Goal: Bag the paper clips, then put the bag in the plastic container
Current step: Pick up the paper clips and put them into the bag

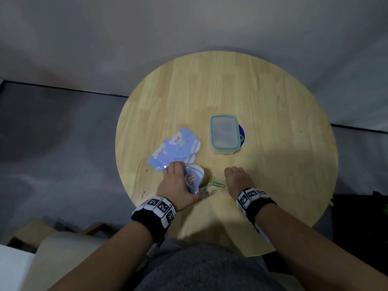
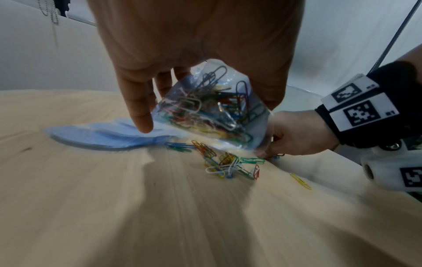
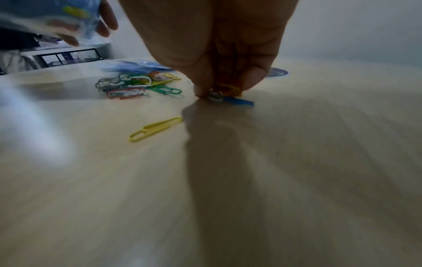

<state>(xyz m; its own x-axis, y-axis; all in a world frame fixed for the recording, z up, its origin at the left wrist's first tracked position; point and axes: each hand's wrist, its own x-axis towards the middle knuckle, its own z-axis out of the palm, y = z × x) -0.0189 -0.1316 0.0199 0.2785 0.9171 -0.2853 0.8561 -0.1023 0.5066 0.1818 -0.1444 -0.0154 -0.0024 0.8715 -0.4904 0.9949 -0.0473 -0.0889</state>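
Note:
My left hand (image 1: 178,185) grips a small clear bag (image 2: 210,110) partly filled with coloured paper clips, held just above the round wooden table (image 1: 273,122). Loose paper clips (image 2: 228,162) lie in a small heap under the bag, also seen as paper clips (image 1: 210,183) between my hands. A single yellow clip (image 3: 155,128) lies apart. My right hand (image 1: 237,179) is down on the table, its fingertips (image 3: 203,90) pinching several clips (image 3: 226,94) off the wood. The clear plastic container (image 1: 224,133) with a teal rim stands open behind my hands.
A stack of light blue printed bags (image 1: 174,148) lies left of the container. A dark blue round sticker or disc (image 1: 241,135) peeks out at the container's right side. A cushioned seat (image 1: 52,259) is at lower left, off the table.

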